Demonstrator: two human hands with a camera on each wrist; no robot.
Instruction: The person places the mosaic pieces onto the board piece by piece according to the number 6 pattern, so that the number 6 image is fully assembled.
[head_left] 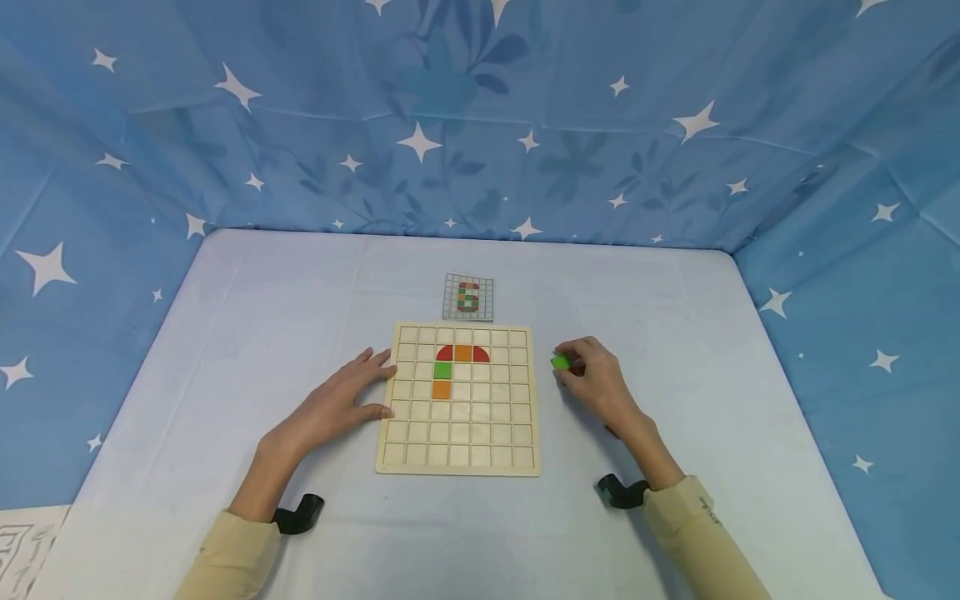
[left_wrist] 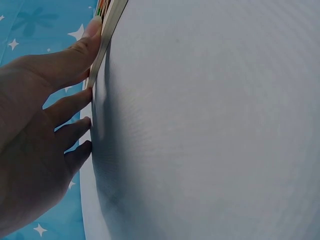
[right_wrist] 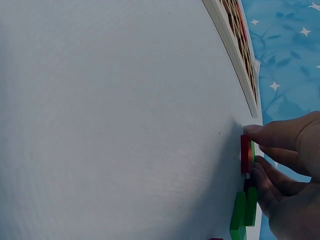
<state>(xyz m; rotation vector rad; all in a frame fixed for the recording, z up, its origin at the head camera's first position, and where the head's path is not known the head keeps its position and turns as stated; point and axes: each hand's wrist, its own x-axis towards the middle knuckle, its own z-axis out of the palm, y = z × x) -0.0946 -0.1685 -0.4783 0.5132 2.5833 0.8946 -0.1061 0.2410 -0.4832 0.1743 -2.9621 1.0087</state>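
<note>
A square wooden grid board (head_left: 480, 433) lies on the table. Near its top are two red quarter-round pieces with an orange square (head_left: 463, 353) between them. Below the left red one sit a green square (head_left: 443, 370) and an orange square (head_left: 441, 389). My left hand (head_left: 337, 404) rests against the board's left edge, fingers spread. Right of the board, my right hand (head_left: 600, 379) pinches a green block (head_left: 560, 362) between thumb and fingertips. By those fingertips in the right wrist view stands a red block (right_wrist: 245, 154), with green blocks (right_wrist: 238, 215) closer; the hand hides most from above.
Above the board lies a small grid card (head_left: 480, 315) printed with a red, green and orange figure. White cloth (head_left: 300, 292) covers the table, and blue star-patterned curtains (head_left: 480, 167) hang around it. A printed sheet (head_left: 30, 542) shows at the lower left.
</note>
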